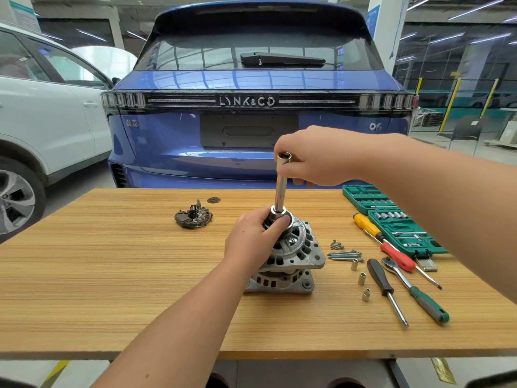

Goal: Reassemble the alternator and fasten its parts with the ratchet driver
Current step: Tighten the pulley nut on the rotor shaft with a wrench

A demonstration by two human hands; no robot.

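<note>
Both forearms reach in over the near edge of the table (140,289). At the table's middle stands the alternator (291,261), its pulley end turned up. The left hand (253,239) curls around the pulley (279,222) at the top, thumb and fingers gripping it. A long chrome socket (280,186) stands upright on the pulley's center, and the right hand (313,158) pinches its upper end between the fingertips.

Toward the far edge, left of the alternator, lies a dark rectifier part (193,217). Right of the alternator lie a small heap of screws (336,244) and a bundle of long bolts (344,255), with 3 short sockets (361,278) nearer the near edge. Further right lie a black-handled screwdriver (386,289), the ratchet driver (416,292) with its green grip, a red-handled tool (397,256) and a yellow-handled screwdriver (366,224). An open green socket case (391,219) sits by the right edge.

Beyond the far edge stands a blue car (251,107), with a white car (42,121) to its left.
</note>
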